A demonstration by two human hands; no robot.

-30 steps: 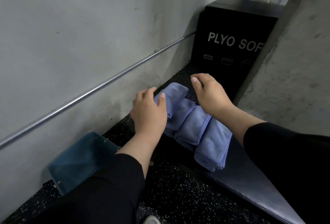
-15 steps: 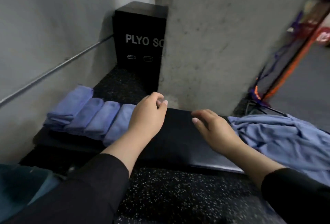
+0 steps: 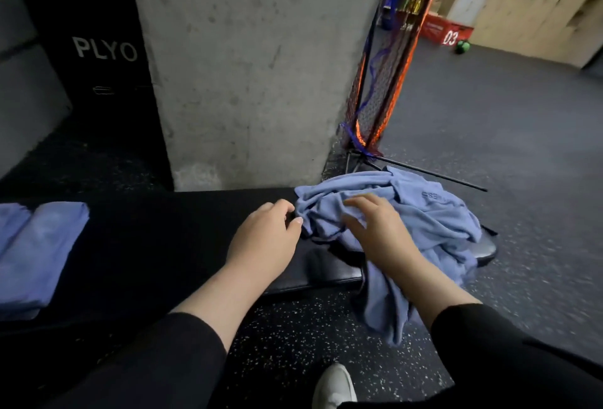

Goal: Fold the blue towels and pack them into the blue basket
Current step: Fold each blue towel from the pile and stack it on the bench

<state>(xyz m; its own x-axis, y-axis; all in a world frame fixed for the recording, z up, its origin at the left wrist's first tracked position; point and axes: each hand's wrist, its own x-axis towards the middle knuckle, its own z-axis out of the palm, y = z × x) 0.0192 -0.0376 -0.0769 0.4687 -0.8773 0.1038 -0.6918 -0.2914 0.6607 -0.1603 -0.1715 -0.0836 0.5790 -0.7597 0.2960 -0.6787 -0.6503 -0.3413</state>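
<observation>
A black padded worktop (image 3: 163,245) runs across the foreground, sitting on dark speckled flooring (image 3: 287,337). Behind it rises a rough concrete pillar (image 3: 254,66). Off to the left, a black box (image 3: 94,59) lettered "PLYO". Right of the pillar, an orange-and-blue net on a stand (image 3: 388,82). Far back, a red box (image 3: 447,32) marked "03", a green ball (image 3: 462,46) beside it, and wooden cubbies (image 3: 538,1). A white shoe (image 3: 334,387) pokes in below.

On the surface (image 3: 169,245), folded towels (image 3: 36,255) lie at the far left and a loose heap of towels (image 3: 424,219) at the right end, spilling over its front edge. Both hands sit between them: left hand (image 3: 264,239) beside the heap, right hand (image 3: 378,229) on it. A pillar (image 3: 254,66) stands behind.
</observation>
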